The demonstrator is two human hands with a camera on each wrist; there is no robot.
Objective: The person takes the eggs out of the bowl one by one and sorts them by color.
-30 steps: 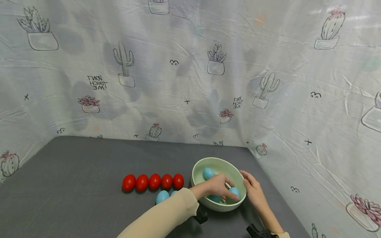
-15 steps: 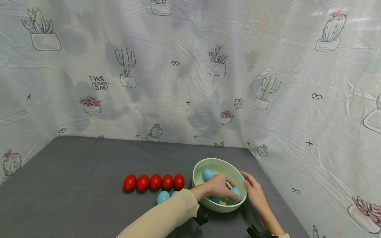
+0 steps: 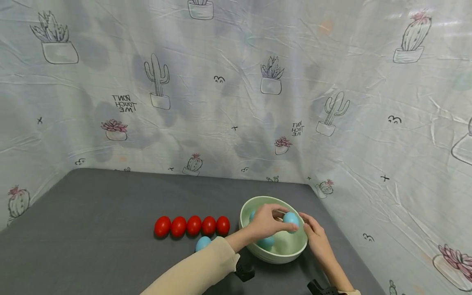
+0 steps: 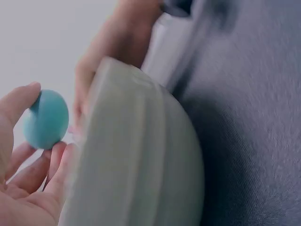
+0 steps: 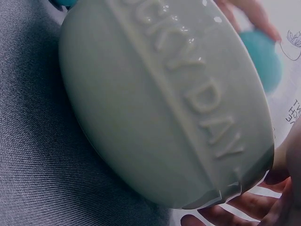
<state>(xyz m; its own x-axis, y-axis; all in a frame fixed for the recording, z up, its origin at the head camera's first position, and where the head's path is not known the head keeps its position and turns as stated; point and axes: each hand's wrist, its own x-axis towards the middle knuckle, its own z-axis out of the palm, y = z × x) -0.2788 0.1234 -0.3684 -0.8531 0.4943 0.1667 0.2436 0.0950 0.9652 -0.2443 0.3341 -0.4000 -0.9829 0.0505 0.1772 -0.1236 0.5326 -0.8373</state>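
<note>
My left hand [image 3: 266,223] pinches a blue egg [image 3: 291,221] between thumb and fingertips, over the pale green bowl [image 3: 274,259]. The left wrist view shows that egg [image 4: 46,120] near the bowl's rim, raised clear of the inside. My right hand [image 3: 320,239] grips the bowl's right side. In the right wrist view, thumb and fingers wrap its rim and wall, which carries raised letters [image 5: 207,99]. Inside the bowl lie another blue egg [image 3: 266,243] and, partly behind my left hand, one more blue egg [image 3: 252,215].
Several red eggs [image 3: 194,225] stand in a row on the grey tabletop [image 3: 110,213], left of the bowl. A blue egg [image 3: 203,243] sits in front of them, partly covered by my left sleeve [image 3: 199,264]. A cactus-print curtain [image 3: 206,114] encloses the back and sides.
My left hand has lifted the blue egg from low in the bowl up to about rim height. My right hand keeps its grip on the bowl.
</note>
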